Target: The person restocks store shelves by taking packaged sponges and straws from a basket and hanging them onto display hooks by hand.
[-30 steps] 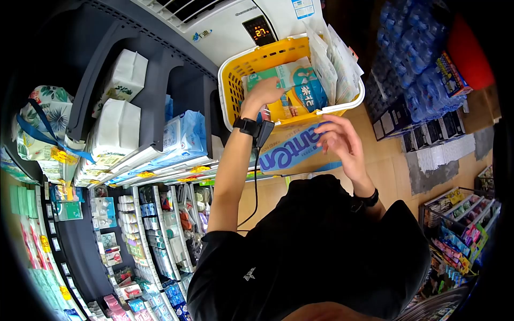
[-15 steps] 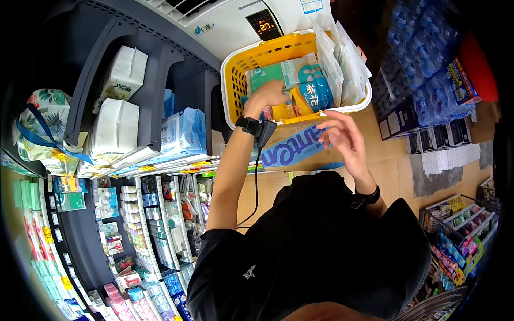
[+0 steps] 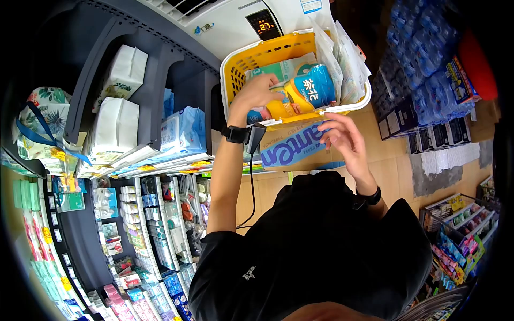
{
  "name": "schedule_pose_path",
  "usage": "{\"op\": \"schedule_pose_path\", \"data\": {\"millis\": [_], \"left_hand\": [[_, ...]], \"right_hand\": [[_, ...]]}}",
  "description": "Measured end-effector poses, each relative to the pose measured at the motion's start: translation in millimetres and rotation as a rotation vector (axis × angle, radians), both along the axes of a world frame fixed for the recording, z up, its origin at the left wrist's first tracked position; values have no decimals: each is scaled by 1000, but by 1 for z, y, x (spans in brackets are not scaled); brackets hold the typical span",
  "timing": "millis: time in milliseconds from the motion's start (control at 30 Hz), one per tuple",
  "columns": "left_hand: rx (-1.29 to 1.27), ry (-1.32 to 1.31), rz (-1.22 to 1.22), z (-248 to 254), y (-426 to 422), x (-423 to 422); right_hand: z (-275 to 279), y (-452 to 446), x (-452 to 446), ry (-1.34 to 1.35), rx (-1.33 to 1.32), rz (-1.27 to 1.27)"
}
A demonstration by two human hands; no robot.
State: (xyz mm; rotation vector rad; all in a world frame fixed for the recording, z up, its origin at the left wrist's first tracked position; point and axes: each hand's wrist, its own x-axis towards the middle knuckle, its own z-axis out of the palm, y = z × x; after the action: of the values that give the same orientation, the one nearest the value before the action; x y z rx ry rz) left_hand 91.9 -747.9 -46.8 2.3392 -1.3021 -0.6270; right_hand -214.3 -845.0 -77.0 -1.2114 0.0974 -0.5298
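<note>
A yellow basket with a white rim point(image 3: 350, 108) stands in front of me. Inside it, my left hand point(image 3: 256, 97) grips the left part of a yellow and blue package point(image 3: 308, 95) marked 茶花; some fingertips are hidden behind it. Under and behind that package lies a green and white pack point(image 3: 278, 69). Flat white packets point(image 3: 342, 67) stand upright at the basket's right end. My right hand point(image 3: 345, 140) hovers just outside the near rim with loosely bent fingers apart, holding nothing.
Below the basket is a cardboard box with purple lettering point(image 3: 297, 145). Shelves at left hold white tissue packs point(image 3: 113, 128) and blue wipes packs point(image 3: 183, 131). A white appliance point(image 3: 230, 27) stands behind; bundled water bottles point(image 3: 428, 48) are stacked at right.
The yellow and blue package has turned and come up a little, showing more of its front. My left hand has shifted slightly left with it. The right hand has barely moved.
</note>
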Motion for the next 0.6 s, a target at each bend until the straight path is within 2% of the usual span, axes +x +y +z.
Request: {"op": "schedule_pose_path", "data": {"millis": [133, 200, 300, 367, 433, 600], "left_hand": [[-91, -76, 24, 25, 16, -15], [-267, -3, 144, 39, 24, -25], [-418, -68, 162, 64, 34, -41], [-414, -79, 196, 84, 40, -54], [-550, -26, 322, 99, 46, -69], [-715, -113, 385, 109, 70, -96]], "right_hand": [[-2, -2, 3, -6, 2, 81], [1, 0, 6, 6, -10, 89], [3, 2, 9, 10, -21, 110], [5, 4, 11, 7, -24, 119], [7, 6, 13, 4, -27, 127], [16, 12, 17, 6, -43, 101]]}}
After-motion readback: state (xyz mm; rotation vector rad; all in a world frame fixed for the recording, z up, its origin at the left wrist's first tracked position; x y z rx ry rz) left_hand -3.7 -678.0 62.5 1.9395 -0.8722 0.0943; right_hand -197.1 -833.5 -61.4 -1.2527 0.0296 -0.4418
